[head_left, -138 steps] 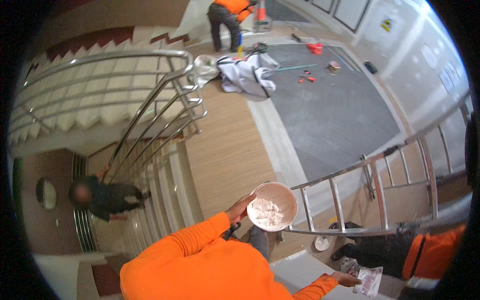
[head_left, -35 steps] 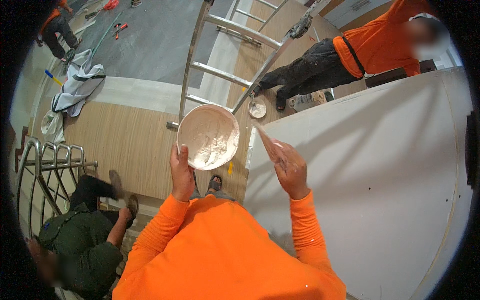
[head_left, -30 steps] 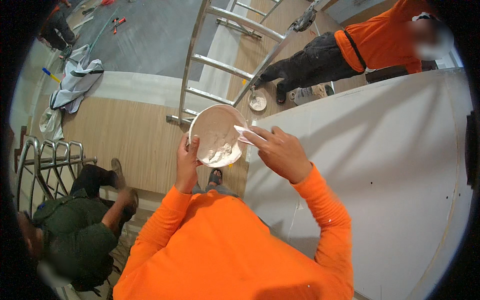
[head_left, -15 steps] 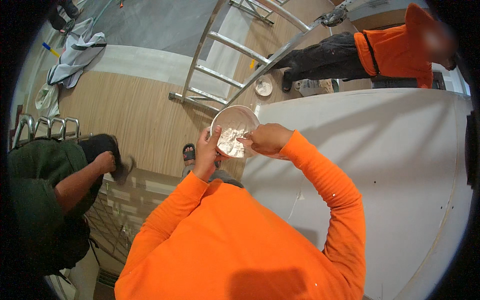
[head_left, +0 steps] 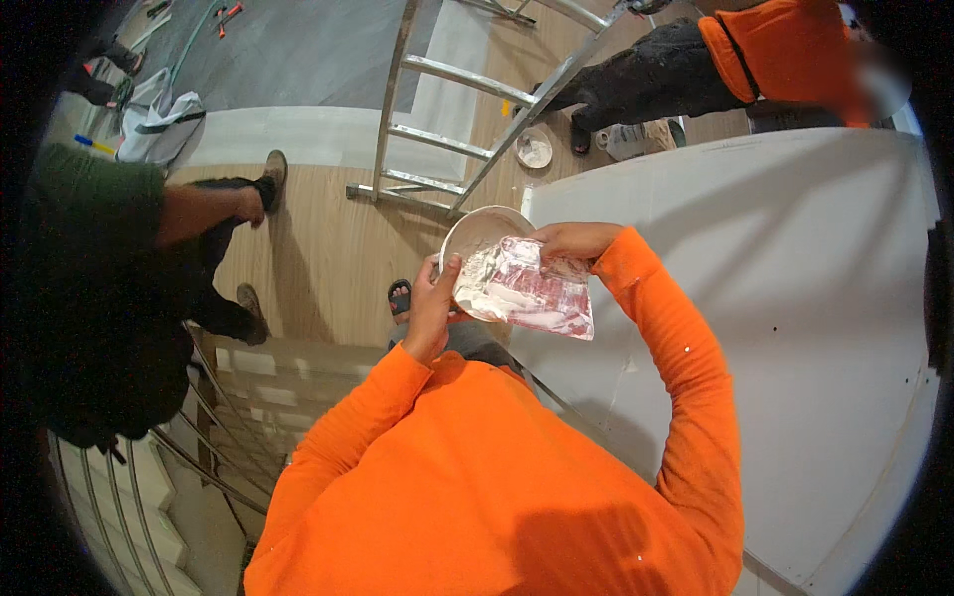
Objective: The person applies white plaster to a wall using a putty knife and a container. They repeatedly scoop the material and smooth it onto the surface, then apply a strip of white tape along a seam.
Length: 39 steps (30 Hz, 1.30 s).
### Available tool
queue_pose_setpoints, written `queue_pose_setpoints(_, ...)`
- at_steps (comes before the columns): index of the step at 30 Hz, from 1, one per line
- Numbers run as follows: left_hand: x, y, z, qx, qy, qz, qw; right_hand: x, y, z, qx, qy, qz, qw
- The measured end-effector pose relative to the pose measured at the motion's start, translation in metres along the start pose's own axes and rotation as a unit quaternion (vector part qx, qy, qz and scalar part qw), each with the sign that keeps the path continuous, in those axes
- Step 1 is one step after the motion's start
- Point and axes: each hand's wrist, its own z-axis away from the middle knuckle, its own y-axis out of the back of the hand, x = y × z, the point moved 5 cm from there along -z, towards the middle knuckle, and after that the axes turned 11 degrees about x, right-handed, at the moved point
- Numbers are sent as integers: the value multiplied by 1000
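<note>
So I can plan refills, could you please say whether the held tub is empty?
Not empty: pale paste shows inside the tub; how full, I cannot tell.

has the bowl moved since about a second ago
Yes: the bowl has shifted right in the view, from over the foot of the ladder to mostly right of it. The camera moved too, so part may be viewpoint.

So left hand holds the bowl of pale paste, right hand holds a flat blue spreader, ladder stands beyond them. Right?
Wrong colour: the spreader is reddish, not blue, smeared with pale paste, as the head view shows. It is in the right hand, the left hand holds the bowl of paste, and the ladder stands beyond them.
</note>
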Motion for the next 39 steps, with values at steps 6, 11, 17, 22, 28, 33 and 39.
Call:
queue_pose_setpoints(6,8,-3,-17,-81,-44,30,995,29,30,41,76,181,-181,964)
queue_pose_setpoints(11,12,-37,-27,-128,-64,-21,990,78,38,91,174,323,-328,870)
queue_pose_setpoints(17,12,-100,-22,-273,1,-63,960,120,1,98,192,433,-469,746)
queue_pose_setpoints(22,3,-172,-44,-440,92,-66,891,120,-9,124,219,517,-585,586)
queue_pose_setpoints(28,38,-141,-66,-470,144,-215,844,122,-89,91,397,563,-636,349)
queue_pose_setpoints(33,77,-141,-99,-488,138,-332,795,123,-140,49,474,529,-676,195)
queue_pose_setpoints(39,87,-144,-185,-436,163,-374,802,140,-151,-97,643,356,-648,197)
